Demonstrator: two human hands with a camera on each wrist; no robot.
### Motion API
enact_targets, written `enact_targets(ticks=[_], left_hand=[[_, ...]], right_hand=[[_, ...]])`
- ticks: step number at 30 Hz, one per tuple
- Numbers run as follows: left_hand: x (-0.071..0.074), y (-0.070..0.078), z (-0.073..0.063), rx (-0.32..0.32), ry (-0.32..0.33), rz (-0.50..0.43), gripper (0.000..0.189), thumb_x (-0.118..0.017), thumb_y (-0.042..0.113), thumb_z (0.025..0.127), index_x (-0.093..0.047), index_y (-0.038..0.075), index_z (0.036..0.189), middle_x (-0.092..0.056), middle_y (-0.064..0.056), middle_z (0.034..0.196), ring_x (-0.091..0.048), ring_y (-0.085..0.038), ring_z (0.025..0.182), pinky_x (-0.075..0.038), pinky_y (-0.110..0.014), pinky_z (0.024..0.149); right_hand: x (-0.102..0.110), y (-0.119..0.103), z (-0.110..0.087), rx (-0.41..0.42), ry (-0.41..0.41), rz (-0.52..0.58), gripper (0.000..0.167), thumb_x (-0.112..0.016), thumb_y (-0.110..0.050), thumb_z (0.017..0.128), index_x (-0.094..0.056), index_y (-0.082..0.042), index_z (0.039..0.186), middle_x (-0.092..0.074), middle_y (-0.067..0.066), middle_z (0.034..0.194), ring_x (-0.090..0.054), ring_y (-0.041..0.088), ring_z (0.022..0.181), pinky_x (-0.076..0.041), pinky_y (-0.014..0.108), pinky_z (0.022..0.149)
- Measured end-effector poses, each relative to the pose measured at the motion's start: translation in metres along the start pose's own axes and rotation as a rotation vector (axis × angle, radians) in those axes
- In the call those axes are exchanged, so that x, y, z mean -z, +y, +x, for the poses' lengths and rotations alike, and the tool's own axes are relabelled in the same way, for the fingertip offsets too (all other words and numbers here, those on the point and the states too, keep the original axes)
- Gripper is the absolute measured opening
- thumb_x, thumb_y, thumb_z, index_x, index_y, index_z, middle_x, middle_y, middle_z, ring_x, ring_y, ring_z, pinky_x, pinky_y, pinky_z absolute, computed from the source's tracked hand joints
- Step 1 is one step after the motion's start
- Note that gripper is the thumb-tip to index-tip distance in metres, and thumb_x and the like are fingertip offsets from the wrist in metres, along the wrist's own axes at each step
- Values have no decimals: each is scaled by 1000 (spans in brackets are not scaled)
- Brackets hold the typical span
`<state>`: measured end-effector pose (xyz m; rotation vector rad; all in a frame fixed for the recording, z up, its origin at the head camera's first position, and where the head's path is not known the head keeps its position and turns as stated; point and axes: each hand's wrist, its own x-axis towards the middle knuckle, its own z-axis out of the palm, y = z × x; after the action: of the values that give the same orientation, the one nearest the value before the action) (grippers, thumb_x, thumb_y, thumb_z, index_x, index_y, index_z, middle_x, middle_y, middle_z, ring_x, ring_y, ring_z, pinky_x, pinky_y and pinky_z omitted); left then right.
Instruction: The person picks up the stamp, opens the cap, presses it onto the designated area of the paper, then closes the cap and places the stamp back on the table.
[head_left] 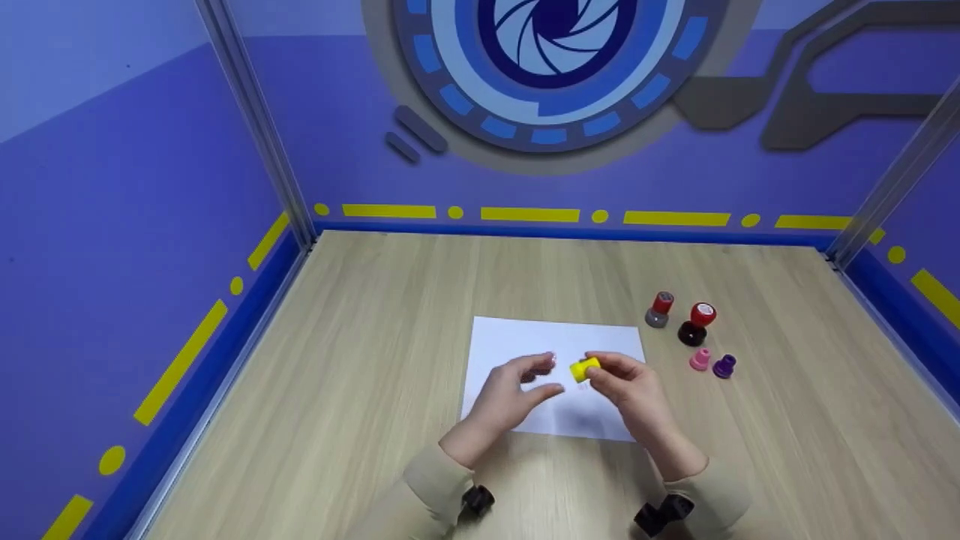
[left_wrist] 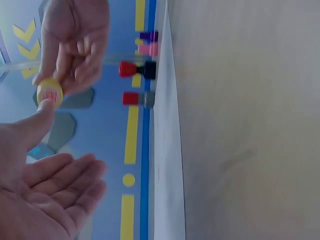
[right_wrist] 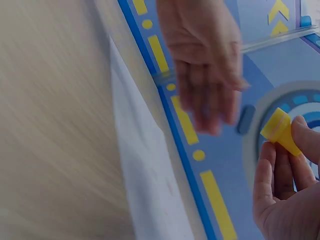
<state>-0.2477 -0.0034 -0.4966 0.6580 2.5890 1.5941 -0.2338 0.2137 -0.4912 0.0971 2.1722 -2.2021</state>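
My right hand (head_left: pixel 634 386) pinches a small yellow stamp (head_left: pixel 585 369) between thumb and fingers, above the white paper (head_left: pixel 555 337). In the right wrist view the stamp (right_wrist: pixel 280 131) has a wide round end and a narrower handle, and the thumb presses on its side. Pinkish-red marking shows on the round face of the stamp (left_wrist: pixel 50 94) in the left wrist view. My left hand (head_left: pixel 510 394) is held to the left of the stamp, holding nothing, its thumb and fingers spread apart. Its thumb overlaps the stamp's edge in the left wrist view.
Right of the paper stand a red-and-grey stamp (head_left: pixel 659 310), a red-and-black stamp (head_left: pixel 697 324), a pink stamp (head_left: pixel 700 359) and a purple stamp (head_left: pixel 724 366). Blue printed walls (head_left: pixel 555 187) enclose the wooden table (head_left: pixel 360 337) at the back and sides.
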Motion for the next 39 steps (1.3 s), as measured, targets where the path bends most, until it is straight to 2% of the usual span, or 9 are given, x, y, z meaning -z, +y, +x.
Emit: enact_targets(ticks=[2,4,9,13,19,24,27,34,39], left_hand=[[-6,2,-1,-32,23,-93,46,-79,22,91,-68,4,132,-75,-9,124,-72,-18,112,-59,-25,97],[-10,4,-3,-51,42,-136,41,-81,20,90,-71,5,126,-77,-7,118,-73,-12,103,-59,-20,90],[-15,4,-5,-79,93,-144,29,-81,18,89,-75,8,116,-78,-5,109,-71,-4,92,-59,-16,84],[-15,2,-7,-98,120,-146,27,-81,16,89,-76,7,113,-79,-6,106,-72,-7,91,-59,-17,83],[-15,1,-6,-105,117,-161,26,-81,14,89,-77,7,113,-78,-7,108,-74,-14,93,-60,-18,83],[-11,0,-5,-95,131,-163,27,-82,15,87,-78,7,113,-78,-8,107,-74,-13,91,-60,-18,81],[-8,0,-4,-89,142,-159,28,-83,13,86,-78,6,113,-78,-9,107,-73,-11,90,-60,-17,79],[-5,-4,-2,-78,147,-189,32,-83,10,85,-77,4,116,-77,-12,108,-73,-12,91,-60,-16,79],[-4,-5,-1,-66,134,-187,31,-82,9,86,-77,4,117,-77,-13,110,-73,-11,91,-59,-16,79]], right_hand=[[-6,3,-2,-14,-7,28,35,-67,-4,98,-62,8,131,-70,2,116,-68,13,102,-60,21,92],[-11,6,-4,-25,-14,47,36,-67,-4,99,-61,9,131,-68,4,119,-68,14,104,-60,22,93],[-17,11,-7,-31,-22,82,34,-65,-2,99,-61,10,130,-68,5,117,-68,14,104,-60,23,93],[-18,12,-7,-38,-24,94,33,-65,-1,99,-62,11,130,-68,3,115,-69,14,103,-60,22,93],[-16,12,-5,-67,-25,111,34,-63,-3,101,-60,10,132,-68,4,118,-69,12,105,-59,22,94],[-11,8,-1,-53,-3,97,36,-63,-3,101,-59,11,134,-68,1,117,-68,10,104,-59,21,94],[-2,5,3,-4,32,-12,36,-67,-5,99,-62,8,132,-72,0,112,-67,11,100,-58,18,91],[22,8,16,54,108,-393,32,-76,-17,94,-72,-4,124,-74,9,113,-63,12,92,-54,11,81],[33,12,25,80,117,-555,27,-79,-10,91,-75,-1,116,-74,15,108,-64,17,92,-51,11,74]])
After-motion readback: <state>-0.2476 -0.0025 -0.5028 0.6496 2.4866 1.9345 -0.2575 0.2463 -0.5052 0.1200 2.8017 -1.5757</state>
